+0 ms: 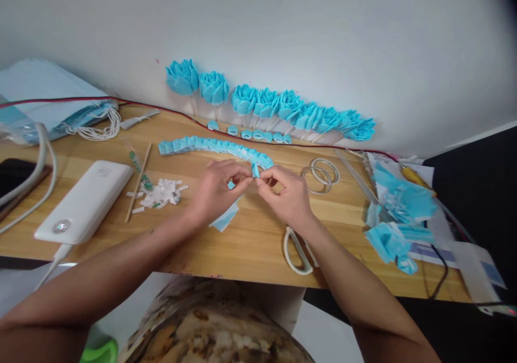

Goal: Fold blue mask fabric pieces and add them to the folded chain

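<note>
**Two hands pinch a small blue folded piece above a wooden table**

Much of the small blue folded piece (255,170) is covered by fingertips, so its exact shape is hard to make out. The left hand (216,190) and right hand (288,196) meet at the middle of the table (242,244), both closed on this piece from opposite sides, thumbs and forefingers pressed to it. It sits between the two hands, just in front of the near end of a curved row of blue folded pieces (214,146).

A flat blue sheet (225,218) lies under the left hand, with only one corner showing. White scissors (297,252) lie near the table's front edge, their blades hidden beneath the right wrist. Two clear tape rings (321,174) lie just beyond the right hand.

To the left are white paper scraps (161,193), a wooden stick (138,182) and a white power bank (86,201). Blue paper flowers (262,104) lean against the wall. A heap of blue pieces (399,212) sits at the right, its contents indistinct.
</note>
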A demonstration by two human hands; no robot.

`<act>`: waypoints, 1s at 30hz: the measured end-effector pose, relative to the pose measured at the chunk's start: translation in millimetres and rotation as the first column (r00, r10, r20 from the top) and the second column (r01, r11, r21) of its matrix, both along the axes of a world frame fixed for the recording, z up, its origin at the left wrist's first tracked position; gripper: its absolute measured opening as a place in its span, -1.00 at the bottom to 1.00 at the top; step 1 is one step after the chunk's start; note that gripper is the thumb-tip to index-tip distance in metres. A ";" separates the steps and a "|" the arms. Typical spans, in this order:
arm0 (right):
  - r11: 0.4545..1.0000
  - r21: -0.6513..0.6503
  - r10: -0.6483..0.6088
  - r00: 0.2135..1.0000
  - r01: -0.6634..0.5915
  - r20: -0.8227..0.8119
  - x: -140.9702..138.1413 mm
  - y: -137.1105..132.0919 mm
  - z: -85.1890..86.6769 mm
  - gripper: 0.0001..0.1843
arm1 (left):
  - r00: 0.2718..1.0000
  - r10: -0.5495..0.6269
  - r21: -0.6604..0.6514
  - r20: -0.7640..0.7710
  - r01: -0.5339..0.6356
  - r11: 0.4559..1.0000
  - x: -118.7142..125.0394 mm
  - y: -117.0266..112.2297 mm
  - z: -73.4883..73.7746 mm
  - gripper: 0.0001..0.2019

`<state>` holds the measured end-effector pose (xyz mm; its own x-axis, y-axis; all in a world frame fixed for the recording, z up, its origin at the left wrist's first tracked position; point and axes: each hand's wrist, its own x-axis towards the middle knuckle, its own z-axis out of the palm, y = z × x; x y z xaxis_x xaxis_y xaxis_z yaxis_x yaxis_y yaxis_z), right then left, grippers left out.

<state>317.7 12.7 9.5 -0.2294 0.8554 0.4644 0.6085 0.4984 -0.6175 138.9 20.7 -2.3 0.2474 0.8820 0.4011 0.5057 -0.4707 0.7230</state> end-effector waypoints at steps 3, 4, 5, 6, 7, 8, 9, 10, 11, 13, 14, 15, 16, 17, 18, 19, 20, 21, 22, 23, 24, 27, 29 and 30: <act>1.000 0.020 0.004 0.999 -0.005 0.045 0.5 0.2 -0.3 -0.85 | 1.000 -0.001 -0.009 -0.002 0.001 1.000 1.0 -1.1 0.0 -0.88; 1.000 0.028 0.008 0.998 -0.009 0.057 0.7 0.3 -0.5 -0.86 | 1.000 -0.002 -0.011 0.000 0.002 1.000 1.4 -1.5 0.1 -0.88; 0.999 0.034 0.013 0.998 -0.015 0.067 0.8 0.4 -0.8 -0.86 | 1.000 -0.006 -0.014 0.002 0.006 1.000 1.7 -1.9 0.2 -0.89; 0.999 0.038 0.018 0.997 -0.021 0.073 0.9 0.5 -1.2 -0.86 | 1.000 -0.009 -0.017 0.004 0.009 1.000 2.0 -2.2 0.2 -0.90; 0.999 0.040 0.024 0.997 -0.027 0.075 1.0 0.6 -1.5 -0.86 | 1.000 -0.012 -0.019 0.008 0.012 1.000 2.2 -2.4 0.1 -0.91; 0.999 0.040 0.030 0.997 -0.033 0.075 1.2 0.7 -1.8 -0.87 | 1.000 -0.015 -0.022 0.013 0.015 1.000 2.4 -2.5 -0.1 -0.91; 0.999 0.038 0.034 0.997 -0.037 0.075 1.4 0.9 -2.0 -0.87 | 1.000 -0.019 -0.024 0.018 0.019 1.000 2.5 -2.5 -0.4 -0.91; 0.999 0.035 0.034 0.997 -0.037 0.074 1.6 1.0 -2.2 -0.87 | 1.000 -0.022 -0.028 0.022 0.023 0.999 2.6 -2.4 -0.7 -0.91; 0.999 0.031 0.032 0.997 -0.035 0.073 1.8 1.3 -2.3 -0.88 | 0.999 -0.024 -0.034 0.025 0.025 0.999 2.5 -2.3 -0.9 -0.90; 0.999 0.020 0.025 0.997 -0.027 0.074 2.2 1.9 -2.5 -0.89 | 0.999 -0.025 -0.048 0.027 0.026 0.999 2.0 -2.2 -0.9 -0.89; 1.000 0.016 0.021 0.997 -0.023 0.072 2.4 2.3 -2.6 -0.89 | 0.999 -0.026 -0.052 0.028 0.028 0.998 1.7 -2.1 -0.8 -0.88; 1.000 0.016 0.019 0.997 -0.020 0.069 2.6 2.6 -2.6 -0.89 | 0.999 -0.029 -0.054 0.032 0.031 0.998 1.3 -2.1 -0.5 -0.88; 1.000 0.018 0.018 0.998 -0.019 0.065 2.7 2.8 -2.6 -0.89 | 0.999 -0.032 -0.057 0.036 0.035 0.998 1.0 -2.0 -0.2 -0.88; 1.000 0.020 0.018 0.998 -0.020 0.064 2.7 2.9 -2.6 -0.89 | 0.998 -0.036 -0.058 0.042 0.039 0.998 0.8 -2.0 0.1 -0.88; 1.000 0.024 0.018 0.998 -0.020 0.064 2.7 2.9 -2.6 -0.88 | 0.998 -0.041 -0.060 0.049 0.044 0.997 0.6 -2.0 0.3 -0.88; 0.999 0.027 0.019 0.997 -0.021 0.068 2.6 2.7 -2.5 -0.88 | 0.997 -0.043 -0.064 0.056 0.046 0.997 0.6 -2.0 0.4 -0.88; 0.999 0.029 0.020 0.997 -0.022 0.076 2.5 2.5 -2.3 -0.87 | 0.997 -0.043 -0.071 0.064 0.047 0.996 0.6 -2.0 0.4 -0.87; 0.999 0.030 0.022 0.996 -0.025 0.084 2.3 2.2 -2.1 -0.87 | 0.996 -0.042 -0.078 0.073 0.048 0.996 0.7 -2.2 0.3 -0.86; 0.999 0.032 0.025 0.996 -0.028 0.090 2.2 1.9 -1.9 -0.87 | 0.996 -0.041 -0.084 0.083 0.048 0.995 0.9 -2.3 0.0 -0.86; 0.999 0.035 0.028 0.995 -0.031 0.093 2.1 1.6 -1.8 -0.87 | 0.995 -0.038 -0.089 0.095 0.047 0.995 1.1 -2.4 -0.3 -0.86; 0.999 0.037 0.031 0.995 -0.035 0.093 1.9 1.4 -1.6 -0.87 | 0.994 -0.034 -0.097 0.108 0.045 0.994 1.4 -2.5 -0.5 -0.86; 0.999 0.042 0.032 0.996 -0.035 0.087 1.7 1.3 -1.9 -0.86 | 0.986 -0.025 -0.140 0.166 0.048 0.989 2.0 -2.1 -1.3 -0.87; 0.999 0.038 0.026 0.996 -0.029 0.089 1.5 1.5 -2.5 -0.86 | 0.980 -0.014 -0.182 0.198 0.050 0.982 2.2 -1.2 -1.3 -0.87; 0.999 0.037 0.025 0.996 -0.028 0.088 1.5 1.6 -2.8 -0.87 | 0.979 -0.005 -0.201 0.206 0.048 0.978 2.1 -0.8 -1.2 -0.87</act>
